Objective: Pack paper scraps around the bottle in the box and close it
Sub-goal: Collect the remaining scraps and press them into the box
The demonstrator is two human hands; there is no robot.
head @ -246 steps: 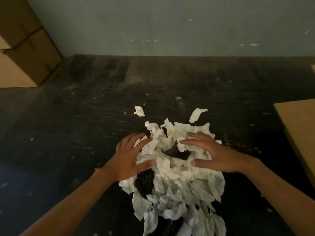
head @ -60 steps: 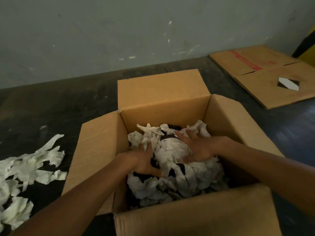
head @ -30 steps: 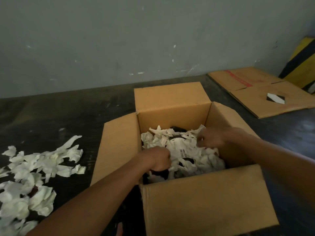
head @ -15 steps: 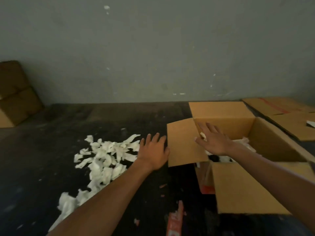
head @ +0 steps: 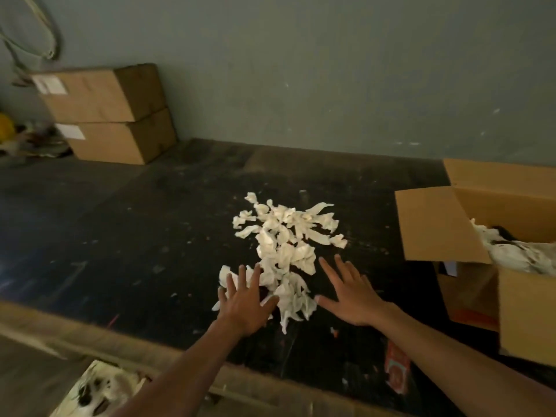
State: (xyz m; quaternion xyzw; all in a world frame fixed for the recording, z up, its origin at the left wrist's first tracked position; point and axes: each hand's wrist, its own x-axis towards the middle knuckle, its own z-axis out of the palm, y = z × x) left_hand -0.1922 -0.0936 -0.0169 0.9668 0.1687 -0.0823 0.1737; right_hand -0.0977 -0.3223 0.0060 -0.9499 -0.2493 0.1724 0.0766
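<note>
Head camera looks down on both hands spread flat-fingered over the near end of the paper scraps, which lie heaped on the dark floor. Left hand rests on the pile's near-left edge, grasping nothing; right hand hovers just beside its right edge, fingers splayed and empty. Scraps are white, crumpled, torn strips. Open cardboard box stands well to the right (more scraps show inside; the bottle cannot be made out).

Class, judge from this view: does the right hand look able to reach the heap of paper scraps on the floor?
Probably yes. The right hand is spread open beside the paper scraps, with nothing between them.
</note>
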